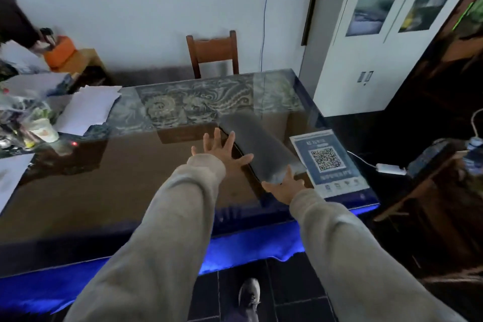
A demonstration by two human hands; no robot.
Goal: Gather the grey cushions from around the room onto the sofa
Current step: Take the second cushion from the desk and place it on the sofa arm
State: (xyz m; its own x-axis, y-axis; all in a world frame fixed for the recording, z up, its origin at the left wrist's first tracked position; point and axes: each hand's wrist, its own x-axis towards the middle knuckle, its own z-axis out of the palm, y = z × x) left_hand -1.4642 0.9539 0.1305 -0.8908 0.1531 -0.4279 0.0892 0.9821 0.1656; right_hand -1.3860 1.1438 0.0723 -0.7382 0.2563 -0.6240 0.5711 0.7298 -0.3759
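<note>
A grey cushion (257,144) lies on the glass-topped table (130,178), toward its right side, running from far-left to near-right. My left hand (222,150) is stretched out with fingers spread, just left of the cushion and close to its edge. My right hand (283,187) is open at the cushion's near end, fingers touching or almost touching it. Neither hand holds the cushion. No sofa is in view.
A QR-code sheet (329,162) lies right of the cushion. Papers (88,110) and a cluttered pile with a cup (45,132) fill the table's left. A wooden chair (213,53) stands behind, a white cabinet (371,47) at right, another person's sleeve (15,23) top left.
</note>
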